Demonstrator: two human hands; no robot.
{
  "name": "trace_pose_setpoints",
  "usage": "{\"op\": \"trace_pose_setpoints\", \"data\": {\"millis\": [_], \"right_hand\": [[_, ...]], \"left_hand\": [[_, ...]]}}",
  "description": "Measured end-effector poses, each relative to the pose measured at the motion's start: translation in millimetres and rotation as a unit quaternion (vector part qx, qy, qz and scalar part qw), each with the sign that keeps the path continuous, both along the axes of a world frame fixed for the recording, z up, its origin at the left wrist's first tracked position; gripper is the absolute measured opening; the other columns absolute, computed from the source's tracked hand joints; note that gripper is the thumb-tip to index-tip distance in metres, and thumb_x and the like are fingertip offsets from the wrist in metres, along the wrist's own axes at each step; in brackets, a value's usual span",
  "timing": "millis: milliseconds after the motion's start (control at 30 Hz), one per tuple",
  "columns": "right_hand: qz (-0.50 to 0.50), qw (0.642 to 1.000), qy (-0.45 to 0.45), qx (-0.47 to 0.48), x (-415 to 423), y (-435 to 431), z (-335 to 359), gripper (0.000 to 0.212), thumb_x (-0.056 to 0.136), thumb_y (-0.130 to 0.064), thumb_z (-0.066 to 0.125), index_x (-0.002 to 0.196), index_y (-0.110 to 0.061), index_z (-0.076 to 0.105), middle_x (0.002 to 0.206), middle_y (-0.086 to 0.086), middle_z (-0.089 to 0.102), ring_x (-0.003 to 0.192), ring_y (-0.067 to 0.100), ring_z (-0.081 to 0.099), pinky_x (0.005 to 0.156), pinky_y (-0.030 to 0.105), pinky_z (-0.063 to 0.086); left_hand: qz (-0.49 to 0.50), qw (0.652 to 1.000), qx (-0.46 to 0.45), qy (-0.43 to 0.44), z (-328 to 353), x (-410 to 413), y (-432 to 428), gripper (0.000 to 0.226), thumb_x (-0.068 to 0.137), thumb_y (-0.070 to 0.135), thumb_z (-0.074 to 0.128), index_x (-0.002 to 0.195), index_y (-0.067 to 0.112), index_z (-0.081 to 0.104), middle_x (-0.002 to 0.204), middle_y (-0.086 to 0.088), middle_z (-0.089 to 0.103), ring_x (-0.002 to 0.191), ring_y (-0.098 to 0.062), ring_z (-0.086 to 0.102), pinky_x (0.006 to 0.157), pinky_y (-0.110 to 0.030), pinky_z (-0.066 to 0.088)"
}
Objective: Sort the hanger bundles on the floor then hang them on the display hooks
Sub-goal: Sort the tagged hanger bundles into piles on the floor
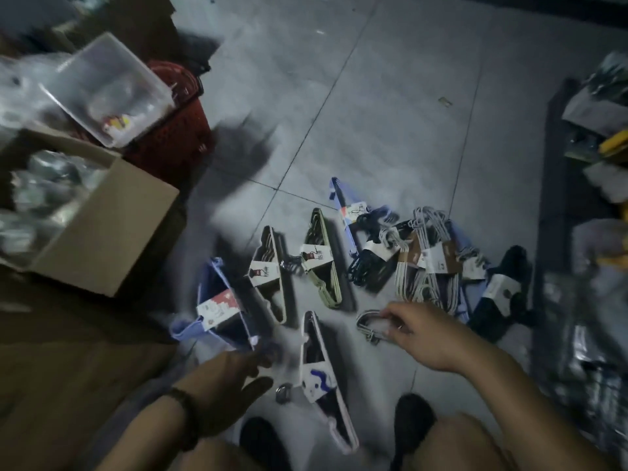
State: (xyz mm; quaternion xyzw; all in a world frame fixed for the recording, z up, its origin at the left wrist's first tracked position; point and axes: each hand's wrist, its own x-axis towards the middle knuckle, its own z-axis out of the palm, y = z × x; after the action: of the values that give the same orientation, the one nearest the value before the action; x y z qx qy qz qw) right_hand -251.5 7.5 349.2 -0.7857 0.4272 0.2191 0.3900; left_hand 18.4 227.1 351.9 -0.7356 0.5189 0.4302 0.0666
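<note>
Several banded hanger bundles lie on the grey tiled floor (390, 96). My left hand (234, 379) grips the lower corner of a lilac hanger bundle (221, 300) with a red-and-white label. My right hand (424, 334) pinches the metal hooks (368, 326) of a bundle lying on the floor. Between the hands lies a white hanger bundle (323, 379) with a blue-marked label. Beyond them lie a beige bundle (272, 270), an olive bundle (321, 263), a blue bundle (346, 212), a dark navy bundle (365, 263), a white wire bundle (428, 260) and a black bundle (503, 294).
An open cardboard box (102, 232) full of plastic-wrapped goods stands at the left, with a clear plastic tub (108, 86) and a red basket (176, 130) behind it. A shelf with packaged goods (598, 232) runs along the right. My shoes (413, 416) sit at the bottom.
</note>
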Motion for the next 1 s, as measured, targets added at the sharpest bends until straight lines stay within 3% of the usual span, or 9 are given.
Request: {"op": "trace_pose_setpoints", "data": {"millis": [100, 200, 267, 333, 500, 700, 767, 900, 1000], "right_hand": [[-0.020, 1.000, 0.001, 0.023, 11, 11, 116, 0.036, 0.101, -0.047, 0.059, 0.133, -0.031, 0.062, 0.124, -0.008, 0.066, 0.107, 0.011, 0.065, 0.095, 0.038, 0.055], [-0.074, 0.996, -0.037, 0.027, 18, 22, 215, 0.034, 0.102, -0.045, 0.058, 0.134, -0.031, 0.062, 0.127, -0.005, 0.067, 0.108, 0.011, 0.065, 0.094, 0.037, 0.055], [-0.104, 0.992, -0.065, 0.030, 16, 27, 261, 0.029, 0.103, -0.044, 0.058, 0.128, -0.031, 0.063, 0.125, -0.007, 0.068, 0.106, 0.008, 0.064, 0.090, 0.033, 0.054], [-0.127, 0.989, -0.078, 0.023, 11, 25, 289, 0.024, 0.103, -0.041, 0.058, 0.124, -0.030, 0.063, 0.123, -0.008, 0.069, 0.102, 0.006, 0.064, 0.082, 0.026, 0.051], [-0.143, 0.986, -0.086, 0.031, -11, -7, 316, 0.025, 0.105, -0.035, 0.057, 0.127, -0.026, 0.061, 0.122, -0.003, 0.067, 0.099, 0.007, 0.063, 0.072, 0.020, 0.047], [-0.127, 0.987, -0.093, 0.027, -41, -84, 323, 0.020, 0.105, -0.036, 0.056, 0.120, -0.025, 0.063, 0.112, -0.005, 0.069, 0.093, 0.008, 0.065, 0.084, 0.032, 0.057], [-0.117, 0.989, -0.087, 0.013, -42, -112, 326, 0.020, 0.105, -0.034, 0.057, 0.118, -0.022, 0.067, 0.112, -0.002, 0.071, 0.094, 0.011, 0.066, 0.085, 0.034, 0.056], [-0.131, 0.986, -0.105, -0.019, -25, -159, 327, 0.027, 0.105, -0.036, 0.057, 0.123, -0.020, 0.068, 0.118, 0.001, 0.072, 0.099, 0.016, 0.067, 0.081, 0.030, 0.052], [-0.123, 0.986, -0.110, -0.006, 1, -181, 323, 0.028, 0.105, -0.038, 0.056, 0.124, -0.021, 0.067, 0.121, 0.001, 0.072, 0.099, 0.016, 0.068, 0.084, 0.034, 0.055]], "left_hand": [[0.016, 0.999, 0.007, 0.035, 111, 7, 6, 0.033, 0.101, 0.050, 0.053, 0.133, 0.042, 0.058, 0.123, 0.020, 0.066, 0.101, 0.004, 0.063, 0.091, -0.013, 0.050], [0.001, 0.999, -0.007, 0.049, 210, 7, 0, 0.029, 0.103, 0.037, 0.057, 0.132, 0.038, 0.060, 0.108, 0.028, 0.061, 0.090, 0.018, 0.061, 0.080, -0.004, 0.046], [-0.016, 0.998, -0.005, 0.055, 260, 5, -11, 0.027, 0.104, 0.028, 0.058, 0.131, 0.033, 0.062, 0.101, 0.033, 0.054, 0.087, 0.033, 0.052, 0.077, 0.000, 0.043], [-0.023, 0.998, -0.001, 0.051, 290, 2, -28, 0.025, 0.104, 0.030, 0.058, 0.128, 0.032, 0.063, 0.104, 0.027, 0.059, 0.083, 0.031, 0.053, 0.076, -0.001, 0.045], [-0.058, 0.998, -0.011, 0.018, 328, -25, -85, 0.025, 0.105, 0.041, 0.052, 0.125, 0.038, 0.065, 0.119, 0.018, 0.068, 0.098, 0.007, 0.064, 0.087, -0.018, 0.056], [-0.058, 0.997, -0.037, -0.023, 348, -70, -162, 0.028, 0.108, 0.033, 0.047, 0.132, 0.030, 0.062, 0.128, 0.012, 0.066, 0.111, -0.005, 0.066, 0.095, -0.027, 0.057], [-0.026, 0.997, -0.064, -0.034, 354, -71, -181, 0.024, 0.106, 0.038, 0.050, 0.123, 0.032, 0.066, 0.121, 0.014, 0.067, 0.107, -0.006, 0.068, 0.090, -0.027, 0.059], [0.025, 0.991, -0.115, -0.058, 361, -52, -212, 0.014, 0.101, 0.038, 0.060, 0.110, 0.036, 0.071, 0.103, 0.017, 0.071, 0.085, 0.003, 0.066, 0.072, -0.012, 0.053], [0.039, 0.991, -0.104, -0.079, 363, -23, -240, 0.014, 0.099, 0.041, 0.060, 0.109, 0.038, 0.070, 0.100, 0.016, 0.075, 0.086, -0.004, 0.068, 0.078, -0.024, 0.055]]}}
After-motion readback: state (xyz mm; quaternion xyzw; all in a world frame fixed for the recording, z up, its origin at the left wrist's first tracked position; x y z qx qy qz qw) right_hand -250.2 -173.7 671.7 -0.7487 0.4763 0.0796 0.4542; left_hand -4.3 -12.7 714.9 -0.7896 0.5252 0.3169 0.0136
